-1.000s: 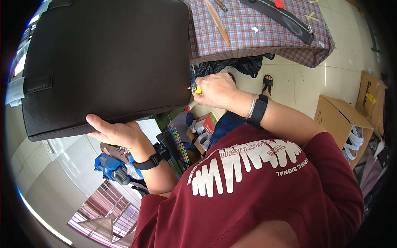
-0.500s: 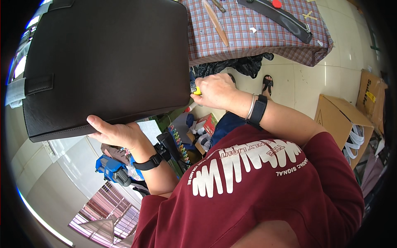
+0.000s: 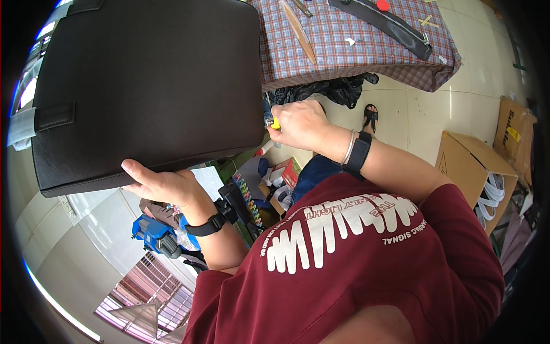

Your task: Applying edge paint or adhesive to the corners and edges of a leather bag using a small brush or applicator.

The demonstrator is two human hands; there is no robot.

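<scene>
Visibly stitched, a dark bag (image 3: 154, 86) at ten o'clock rests in the grip of the left hand (image 3: 159, 186) as the right hand (image 3: 302, 124) clasps a yellow lighter (image 3: 276, 123) beside its edge, remaining work unclear.

The single view looks steeply down from the person's head through a wide fisheye lens, upright, with straight edges bending toward its dark rim. The bag (image 3: 149, 86) looms close to it. Below and right of the bag, the shirt (image 3: 355, 269) is near too; right of the bag, the surface (image 3: 355, 63) sits farther off, the floor (image 3: 412, 120) farther still.
</scene>
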